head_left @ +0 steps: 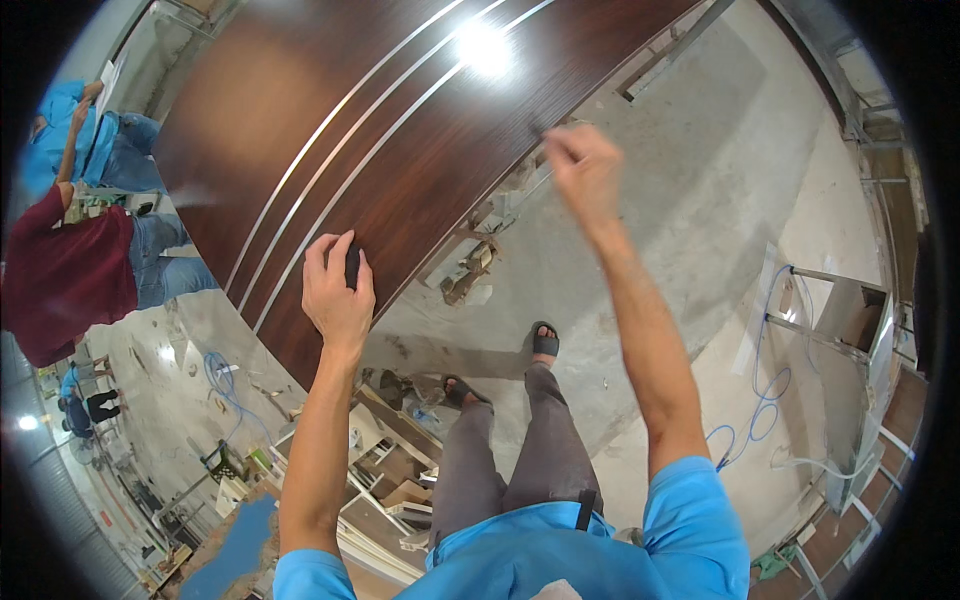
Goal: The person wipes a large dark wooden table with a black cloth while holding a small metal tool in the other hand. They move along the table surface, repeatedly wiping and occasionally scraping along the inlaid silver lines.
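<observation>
A dark brown wood-grain panel [440, 150] with thin silvery strips running along it slants across the upper middle. My left hand [338, 292] rests on its near part, with the fingers and thumb curled round a small black block [352, 265]. My right hand [583, 175] is raised at the panel's right edge, smeared by motion. Its fingers are bent together in a pinch, and a small dark tip shows beside them over the edge. What that tip belongs to cannot be made out.
Wood offcuts [385, 465] lie in a heap left of my legs. Scraps [470, 270] are on the floor below the panel. At the left stand a person in a maroon shirt [75, 270] and another in blue [65, 135]. A blue hose [765, 400] coils at the right.
</observation>
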Motion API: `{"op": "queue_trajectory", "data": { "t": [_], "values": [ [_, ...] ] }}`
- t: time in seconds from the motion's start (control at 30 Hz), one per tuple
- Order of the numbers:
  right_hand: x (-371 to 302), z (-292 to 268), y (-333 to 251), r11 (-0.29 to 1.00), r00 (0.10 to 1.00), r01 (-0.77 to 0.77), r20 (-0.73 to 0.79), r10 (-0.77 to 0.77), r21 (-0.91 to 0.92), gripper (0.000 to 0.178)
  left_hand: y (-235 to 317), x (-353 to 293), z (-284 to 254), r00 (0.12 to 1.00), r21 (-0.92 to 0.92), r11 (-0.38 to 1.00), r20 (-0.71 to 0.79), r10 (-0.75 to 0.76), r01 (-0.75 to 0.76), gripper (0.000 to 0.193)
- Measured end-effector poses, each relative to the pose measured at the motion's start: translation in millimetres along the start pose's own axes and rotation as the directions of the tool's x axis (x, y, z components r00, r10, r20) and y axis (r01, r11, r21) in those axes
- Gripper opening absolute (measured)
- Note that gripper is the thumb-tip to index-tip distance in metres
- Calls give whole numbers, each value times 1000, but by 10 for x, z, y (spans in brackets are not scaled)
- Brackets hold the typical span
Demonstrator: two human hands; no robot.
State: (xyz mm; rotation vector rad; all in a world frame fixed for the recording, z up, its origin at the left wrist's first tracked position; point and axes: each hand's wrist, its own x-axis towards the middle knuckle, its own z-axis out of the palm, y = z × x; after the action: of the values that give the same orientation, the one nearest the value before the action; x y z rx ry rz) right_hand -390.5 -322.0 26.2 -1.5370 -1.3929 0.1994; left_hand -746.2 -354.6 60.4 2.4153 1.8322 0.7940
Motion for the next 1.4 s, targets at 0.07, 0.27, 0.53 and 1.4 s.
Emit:
{"op": "queue_trajectory", "data": {
  "t": [0.07,0.27,0.53,1.4],
  "values": [
    [330,-273,317,989,972,-123,-209,104,-81,16,63,30,-74,995,-11,996,44,91,-91,43],
    [523,-424,522,978,962,-202,-198,189,-46,14,699,218,37,867,2,911,307,392,-412,59],
    [615,-146,652,934,946,-82,-321,-36,-347,13,966,1380,976,896,-89,910,158,414,-405,37],
    [-401,179,-915,970,978,86,203,-39,-229,20,377,2334,1316,967,-46,967,29,253,-252,30]
  ]
}}
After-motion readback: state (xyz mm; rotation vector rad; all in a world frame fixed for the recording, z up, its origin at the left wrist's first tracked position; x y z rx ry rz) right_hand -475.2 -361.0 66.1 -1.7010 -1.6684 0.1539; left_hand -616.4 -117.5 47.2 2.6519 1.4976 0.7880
